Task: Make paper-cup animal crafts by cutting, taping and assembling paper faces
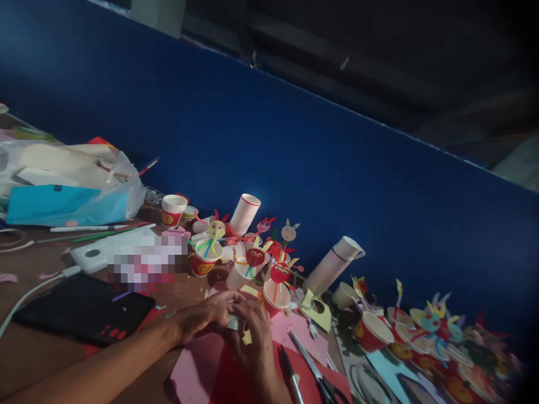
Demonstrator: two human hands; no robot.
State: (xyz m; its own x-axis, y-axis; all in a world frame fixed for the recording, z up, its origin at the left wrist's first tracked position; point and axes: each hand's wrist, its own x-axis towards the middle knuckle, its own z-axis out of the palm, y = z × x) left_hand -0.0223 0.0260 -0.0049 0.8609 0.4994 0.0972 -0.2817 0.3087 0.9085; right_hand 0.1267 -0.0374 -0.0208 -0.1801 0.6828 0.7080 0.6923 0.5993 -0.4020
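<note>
My left hand (213, 315) and my right hand (255, 331) meet over pink and red paper sheets. Their fingers are closed together around a small pale object (234, 321), mostly hidden, whose kind I cannot make out. A yellow paper scrap (247, 337) shows by my right hand's fingers. Just beyond them stands a paper cup (275, 297) with a red paper figure (281, 272) in it. Below and right of my right hand lie a dark pen (289, 370) and scissors (314, 367), on the red paper (273, 387) and pink paper (197, 367).
Several cups with paper figures (438, 325) crowd the right side. A white flask (332, 266) and stacked cups (245, 214) stand by the blue wall (252, 129). To the left are a black tablet (84, 311), a white power bank (90, 252) and a full plastic bag (71, 179).
</note>
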